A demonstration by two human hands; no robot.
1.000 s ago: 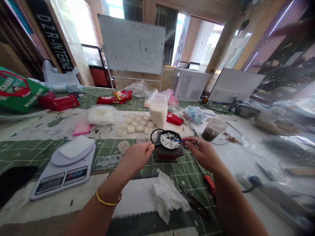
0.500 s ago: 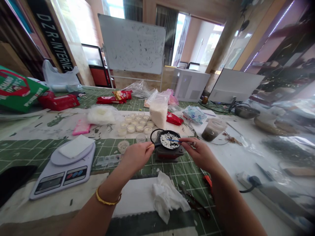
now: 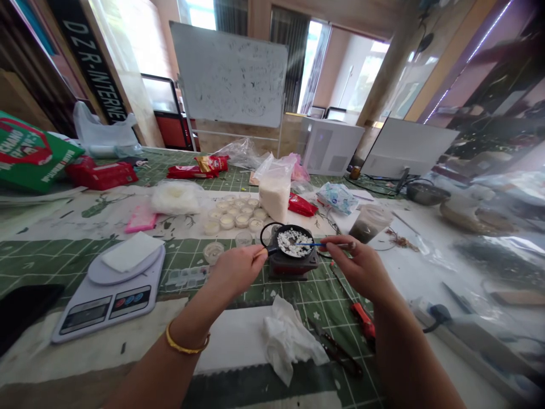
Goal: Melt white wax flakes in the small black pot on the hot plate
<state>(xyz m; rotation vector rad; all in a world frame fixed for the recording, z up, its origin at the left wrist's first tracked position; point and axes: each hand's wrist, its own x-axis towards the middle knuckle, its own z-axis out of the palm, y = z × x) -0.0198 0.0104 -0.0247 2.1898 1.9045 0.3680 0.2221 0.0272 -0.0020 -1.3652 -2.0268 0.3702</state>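
Observation:
My left hand grips the handle of a small black pan, which sits on a compact electric burner. White flakes cover the pan's bottom. Pinched in my right hand is a thin blue-shafted stick, and its tip reaches in among the flakes. A gold bangle circles my left wrist.
Rows of small cups holding white contents stand behind the pan, beside a bag of white granules. A digital scale lies left. Crumpled tissue, scissors and an orange-handled tool lie near my arms.
My right hand has shifted slightly right, with the stick still in the pan. The flakes have spread a little. The view has tilted slightly, showing more of the orange-handled tool.

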